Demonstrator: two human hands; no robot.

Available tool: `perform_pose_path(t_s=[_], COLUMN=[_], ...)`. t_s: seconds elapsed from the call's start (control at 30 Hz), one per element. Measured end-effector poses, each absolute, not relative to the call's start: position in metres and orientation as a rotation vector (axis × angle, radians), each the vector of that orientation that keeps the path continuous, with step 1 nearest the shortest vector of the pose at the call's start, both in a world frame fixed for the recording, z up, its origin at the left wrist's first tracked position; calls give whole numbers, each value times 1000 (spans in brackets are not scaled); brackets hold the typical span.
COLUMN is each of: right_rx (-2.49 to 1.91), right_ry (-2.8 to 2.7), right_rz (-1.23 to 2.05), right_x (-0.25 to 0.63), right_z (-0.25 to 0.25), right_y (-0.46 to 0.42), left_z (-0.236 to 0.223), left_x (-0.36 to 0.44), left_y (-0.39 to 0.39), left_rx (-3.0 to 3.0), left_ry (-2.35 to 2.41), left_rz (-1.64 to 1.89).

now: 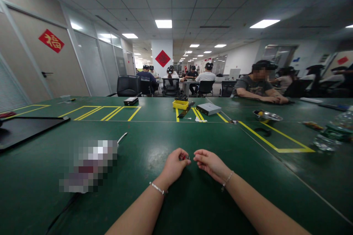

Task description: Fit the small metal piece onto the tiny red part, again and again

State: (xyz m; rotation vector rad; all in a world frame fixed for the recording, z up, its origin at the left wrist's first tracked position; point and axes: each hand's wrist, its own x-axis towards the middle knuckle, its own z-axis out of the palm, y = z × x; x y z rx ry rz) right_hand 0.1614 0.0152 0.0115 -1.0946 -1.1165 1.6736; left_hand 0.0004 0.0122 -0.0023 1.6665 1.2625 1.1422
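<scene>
Over the green tabletop (132,202), my left hand (173,165) is closed around a small red object with shiny bits (184,157). Its kind is too small to tell, and the fingers cover most of it. A short gap to the right, my right hand (211,163) has its thumb and fingers drawn together in a pinch, turned toward the left hand. Whatever those fingertips may hold is too small to make out. The two hands do not touch.
On the left lie a pixelated object (91,165) with a dark cord and a black tray (30,130). Farther back are a yellow bin (180,105), a grey box (209,109), a metal bowl (267,115) and a water bottle (335,130). A person (256,84) sits across, right.
</scene>
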Motion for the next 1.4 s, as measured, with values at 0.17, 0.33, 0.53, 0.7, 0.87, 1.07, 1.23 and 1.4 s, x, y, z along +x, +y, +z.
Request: perform_pose_path(t_s=[0.17,0.33,0.53,0.7,0.87,1.07,1.23,1.4], right_rx=[-1088,-1066,-1040,-1034,-1040,-1053,-1085,-1094], right_ry=[-1129,-1119,-1063,-1022,-1018,-1061,-1114,-1137], right_rz=[1685,1681,1725,1742,1739,1688,1670,1669], right_x=[161,161,165,166,166,163,160,160], right_z=[13,9,6,8,11,11,12,12], right_y=[15,16,19,20,17,16,15,15], left_z=[-1,-1,-1,0,2,4,0,-3], left_x=[1,0,0,2,2,1,1,1], left_y=[12,13,12,11,9,9,10,12], left_rx=[1621,1589,1594,1592,1626,1686,1646,1668], left_ry=[1201,1165,1185,1210,1227,1248,1253,1229], left_rz=[1123,1093,1119,1125,1102,1109,1093,1092])
